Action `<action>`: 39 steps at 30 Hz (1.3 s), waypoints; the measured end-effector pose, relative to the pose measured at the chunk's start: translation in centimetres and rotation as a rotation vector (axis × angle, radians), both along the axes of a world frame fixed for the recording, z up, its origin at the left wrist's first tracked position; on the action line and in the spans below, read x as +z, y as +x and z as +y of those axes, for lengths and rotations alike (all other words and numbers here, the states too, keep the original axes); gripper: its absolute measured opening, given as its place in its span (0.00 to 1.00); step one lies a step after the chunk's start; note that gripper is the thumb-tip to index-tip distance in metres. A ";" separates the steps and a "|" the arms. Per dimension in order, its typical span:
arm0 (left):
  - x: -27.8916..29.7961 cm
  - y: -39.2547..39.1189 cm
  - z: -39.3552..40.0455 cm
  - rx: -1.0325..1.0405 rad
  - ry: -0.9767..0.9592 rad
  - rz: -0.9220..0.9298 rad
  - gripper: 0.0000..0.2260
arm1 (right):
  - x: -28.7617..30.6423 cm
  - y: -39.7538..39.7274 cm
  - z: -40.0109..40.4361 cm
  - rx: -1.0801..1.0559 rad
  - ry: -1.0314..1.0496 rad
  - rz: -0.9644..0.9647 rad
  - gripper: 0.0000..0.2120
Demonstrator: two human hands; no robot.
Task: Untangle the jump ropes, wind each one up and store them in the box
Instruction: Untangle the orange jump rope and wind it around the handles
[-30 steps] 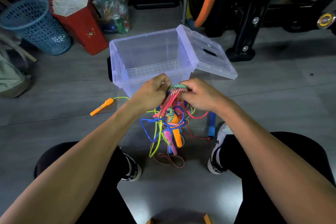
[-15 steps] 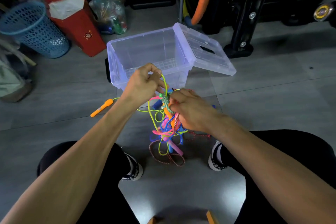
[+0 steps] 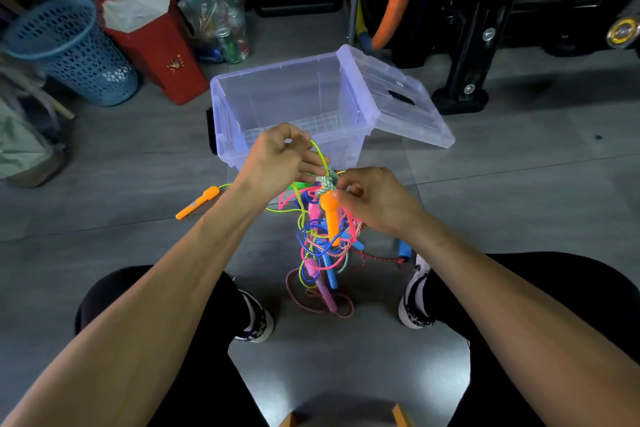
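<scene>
Two hands [image 3: 277, 158] [image 3: 375, 201], one rope tangle [image 3: 322, 236], one box [image 3: 287, 107]

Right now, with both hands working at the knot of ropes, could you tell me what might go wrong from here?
1. The left hand pulls the yellow-green rope upward while the right hand pinches the knot; this may tighten it.
2. The orange handle trailing on the floor could drag.
3. Loops hanging by the right shoe could catch on it.

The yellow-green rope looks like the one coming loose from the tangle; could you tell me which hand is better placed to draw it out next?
Probably the left hand: it already pinches the yellow-green rope above the knot, while the right hand grips the tangle.
</scene>
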State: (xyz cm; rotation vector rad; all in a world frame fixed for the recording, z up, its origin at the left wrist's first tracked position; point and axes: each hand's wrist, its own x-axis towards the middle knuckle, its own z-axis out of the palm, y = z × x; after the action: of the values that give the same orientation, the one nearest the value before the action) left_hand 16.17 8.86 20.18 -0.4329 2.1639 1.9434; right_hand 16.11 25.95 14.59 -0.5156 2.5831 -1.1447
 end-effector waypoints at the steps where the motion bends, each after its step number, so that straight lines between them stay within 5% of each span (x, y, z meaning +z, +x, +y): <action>1: -0.1 0.0 -0.1 0.012 -0.002 -0.012 0.07 | -0.1 -0.2 0.0 0.035 0.044 0.052 0.11; 8: -0.9 -0.5 -0.8 0.149 0.041 -0.032 0.04 | -0.9 1.2 -0.8 0.452 0.226 0.554 0.05; 11: -0.7 -0.7 -1.0 0.191 0.081 0.024 0.07 | -2.5 2.2 -1.2 0.630 0.500 0.467 0.02; 14: -0.6 -0.8 -1.2 0.167 0.093 0.045 0.07 | -2.8 1.2 -0.5 0.472 0.635 0.273 0.07; 20: -0.1 -0.6 -0.8 0.066 0.070 0.038 0.09 | -1.5 -1.0 -0.3 -0.088 0.063 0.240 0.05; 23: 0.3 -0.2 -0.5 0.061 0.128 0.048 0.08 | -1.3 -1.3 -1.2 -0.213 -0.023 0.029 0.14; 27: 0.6 0.4 -0.2 0.069 0.189 0.047 0.07 | -1.3 -1.2 -1.9 -0.375 -0.033 0.024 0.17; 33: 0.3 0.6 0.0 0.065 0.207 0.017 0.07 | -0.9 -1.6 -2.6 -0.375 0.037 0.105 0.10; 39: 0.3 0.8 -0.1 0.087 0.192 0.020 0.08 | -1.0 -2.5 -2.1 -0.382 -0.038 -0.017 0.04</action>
State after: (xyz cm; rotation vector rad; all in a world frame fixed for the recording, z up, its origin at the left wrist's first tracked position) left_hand 16.95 8.79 20.50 -0.4824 1.9749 2.1858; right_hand 13.64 23.87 13.54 -0.0139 2.7231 -1.3048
